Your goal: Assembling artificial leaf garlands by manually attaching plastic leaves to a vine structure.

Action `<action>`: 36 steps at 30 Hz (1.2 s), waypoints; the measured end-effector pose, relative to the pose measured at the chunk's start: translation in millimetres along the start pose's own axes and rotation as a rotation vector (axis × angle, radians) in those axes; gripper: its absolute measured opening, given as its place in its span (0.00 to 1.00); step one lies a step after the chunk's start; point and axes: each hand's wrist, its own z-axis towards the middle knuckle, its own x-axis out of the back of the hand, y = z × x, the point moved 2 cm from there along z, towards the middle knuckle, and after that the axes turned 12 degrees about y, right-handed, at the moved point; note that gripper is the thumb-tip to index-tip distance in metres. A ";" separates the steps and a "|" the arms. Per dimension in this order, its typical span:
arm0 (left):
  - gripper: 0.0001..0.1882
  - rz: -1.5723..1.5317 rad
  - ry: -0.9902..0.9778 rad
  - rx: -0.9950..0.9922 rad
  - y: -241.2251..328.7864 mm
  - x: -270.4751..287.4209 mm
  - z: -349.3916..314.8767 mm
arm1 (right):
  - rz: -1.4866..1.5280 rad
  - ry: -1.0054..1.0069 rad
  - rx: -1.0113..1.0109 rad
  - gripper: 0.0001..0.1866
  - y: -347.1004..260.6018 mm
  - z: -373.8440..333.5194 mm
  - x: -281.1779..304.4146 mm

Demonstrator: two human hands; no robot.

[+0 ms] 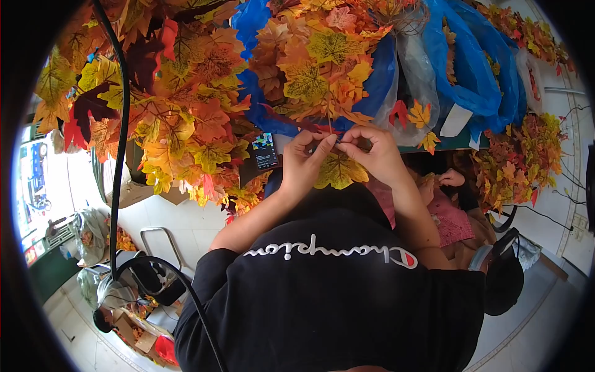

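Note:
In front of my chest, my left hand (305, 160) and my right hand (375, 154) meet, thumbs and forefingers pinched almost tip to tip. Between them runs a thin stem of an artificial maple leaf, mostly covered by my fingers. A yellow-orange maple leaf (340, 172) hangs just below the fingertips. Beyond my hands lies a pile of yellow and orange artificial leaves (328, 68) on blue plastic. A phone (264, 150) with a lit screen lies to the left of my left hand.
Large bunches of artificial leaves (186, 105) fill the left side. Blue plastic bags (465, 68) and a clear bag (416, 80) stand at the right. A person in pink (451, 214) works close on my right. A black cable (124, 124) crosses the left. Another person (104, 319) is at lower left.

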 end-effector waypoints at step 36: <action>0.08 0.230 0.128 -0.136 -3.8 6.7 14.1 | 0.008 0.012 -0.022 0.09 21.0 17.0 -25.8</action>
